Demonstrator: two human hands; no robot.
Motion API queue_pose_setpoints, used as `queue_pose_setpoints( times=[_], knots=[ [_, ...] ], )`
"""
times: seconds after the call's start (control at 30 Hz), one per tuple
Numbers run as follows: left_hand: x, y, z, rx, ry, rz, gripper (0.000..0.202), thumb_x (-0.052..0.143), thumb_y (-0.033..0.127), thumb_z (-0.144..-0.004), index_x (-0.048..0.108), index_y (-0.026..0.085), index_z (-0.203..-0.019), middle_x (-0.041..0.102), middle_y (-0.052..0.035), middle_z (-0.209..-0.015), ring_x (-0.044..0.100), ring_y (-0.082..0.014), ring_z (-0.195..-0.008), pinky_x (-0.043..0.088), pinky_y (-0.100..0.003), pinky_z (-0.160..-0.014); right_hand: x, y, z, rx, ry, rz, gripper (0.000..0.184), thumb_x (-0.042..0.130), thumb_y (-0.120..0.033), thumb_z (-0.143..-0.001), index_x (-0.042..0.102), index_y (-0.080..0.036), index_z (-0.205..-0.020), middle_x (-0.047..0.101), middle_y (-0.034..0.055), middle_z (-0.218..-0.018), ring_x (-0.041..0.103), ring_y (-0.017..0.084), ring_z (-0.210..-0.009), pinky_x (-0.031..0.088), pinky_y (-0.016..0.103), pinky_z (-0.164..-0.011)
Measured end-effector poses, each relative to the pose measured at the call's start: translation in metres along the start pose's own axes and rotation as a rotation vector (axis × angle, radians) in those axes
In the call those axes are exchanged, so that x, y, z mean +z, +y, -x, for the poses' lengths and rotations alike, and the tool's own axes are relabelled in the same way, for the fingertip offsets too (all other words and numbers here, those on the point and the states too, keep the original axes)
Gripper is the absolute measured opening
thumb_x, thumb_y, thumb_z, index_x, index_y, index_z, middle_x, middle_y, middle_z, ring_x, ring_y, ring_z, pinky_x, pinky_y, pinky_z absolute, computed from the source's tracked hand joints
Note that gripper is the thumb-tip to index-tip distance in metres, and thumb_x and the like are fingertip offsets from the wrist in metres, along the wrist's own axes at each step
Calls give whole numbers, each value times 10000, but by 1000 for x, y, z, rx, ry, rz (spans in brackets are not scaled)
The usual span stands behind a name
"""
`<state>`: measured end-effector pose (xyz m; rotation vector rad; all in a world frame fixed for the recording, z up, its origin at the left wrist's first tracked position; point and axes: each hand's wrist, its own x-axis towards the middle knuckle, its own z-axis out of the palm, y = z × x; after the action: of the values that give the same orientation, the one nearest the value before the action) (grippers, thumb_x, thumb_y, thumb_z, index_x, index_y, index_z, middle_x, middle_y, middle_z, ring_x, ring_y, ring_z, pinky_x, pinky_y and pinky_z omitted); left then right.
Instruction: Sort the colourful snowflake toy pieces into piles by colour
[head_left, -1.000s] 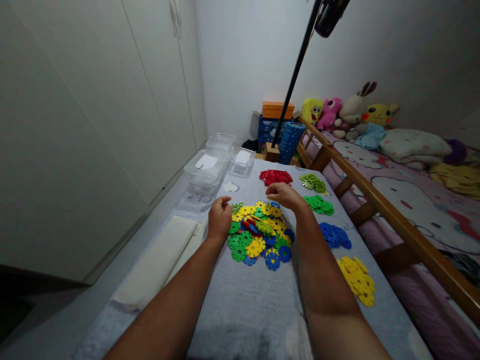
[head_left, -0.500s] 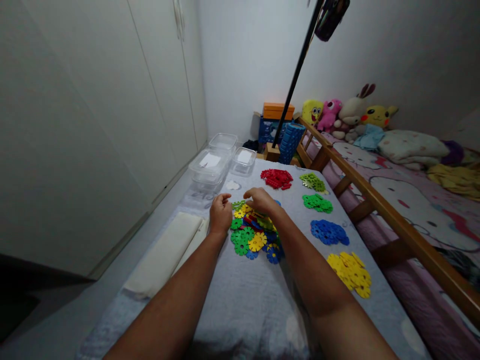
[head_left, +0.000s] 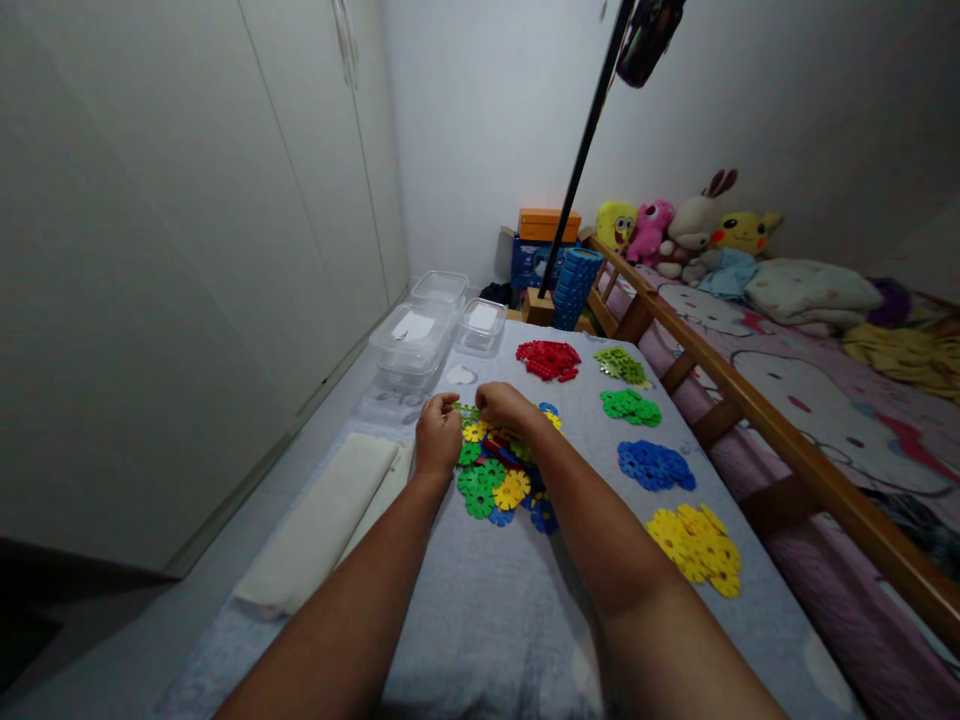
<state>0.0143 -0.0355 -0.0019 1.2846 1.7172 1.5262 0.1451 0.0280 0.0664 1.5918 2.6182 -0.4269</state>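
Observation:
A mixed pile of flower-shaped plastic discs lies in front of me, with green discs [head_left: 480, 485], a yellow disc [head_left: 512, 490] and blue discs [head_left: 544, 514], plus a few red pieces among them. At the pile's left edge is my left hand [head_left: 439, 436], its fingers curled closed. My right hand [head_left: 507, 408] reaches over the pile's far side, fingertips bent down and pressed together. Light green pieces [head_left: 466, 413] show between the two hands. What either hand pinches, if anything, is too small or hidden to make out.
Along the right lie sorted piles: red pieces [head_left: 548, 360], light green pieces, green discs [head_left: 631, 407], blue discs [head_left: 655, 466] and yellow discs [head_left: 696, 545]. Clear plastic boxes [head_left: 411, 345] stand at the back left, a folded cream cloth [head_left: 322, 520] nearer. A wooden bed rail [head_left: 720, 400] borders the right.
My right hand has moved slightly left and its fingers have closed at the light green pieces. The left hand's fingers have curled in closer. The view has shifted a little.

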Motion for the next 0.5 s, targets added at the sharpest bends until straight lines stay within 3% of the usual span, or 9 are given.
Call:
queue_pose_setpoints(
  times=[0.13, 0.27, 0.37, 0.5],
  knots=[
    [-1, 3, 1, -15, 4, 16, 313, 525, 150, -768, 674, 169, -1042, 682, -82, -1045, 650, -216, -964, 533, -380, -929, -3, 14, -1, -40, 53, -148, 243, 692, -70, -749, 782, -153, -958, 779, 52, -947, 664, 160, -824, 441, 214, -702],
    [-2, 6, 2, -17, 1, 28, 318, 541, 162, -765, 661, 173, -1058, 671, -81, -1063, 647, -209, -974, 546, -350, -896, -14, 45, 3, -23, 164, -381, 136, 697, -98, -726, 737, -146, -847, 712, -3, -788, 594, 116, -710, 423, 214, -676],
    [-2, 7, 2, -19, -8, 18, 303, 538, 167, -768, 661, 174, -1045, 676, -86, -1069, 646, -210, -975, 545, -349, -895, -26, 83, 14, 18, 255, -539, 47, 675, -171, -732, 708, -146, -755, 666, -15, -707, 558, 112, -664, 411, 225, -649],
    [0, 8, 2, -22, -10, 9, 299, 537, 182, -764, 671, 184, -1033, 689, -81, -1066, 653, -211, -967, 544, -345, -889, -39, 150, 34, 205, 398, -655, 170, 619, -289, -785, 703, -154, -724, 633, -9, -632, 531, 115, -604, 380, 227, -585]
  ],
)
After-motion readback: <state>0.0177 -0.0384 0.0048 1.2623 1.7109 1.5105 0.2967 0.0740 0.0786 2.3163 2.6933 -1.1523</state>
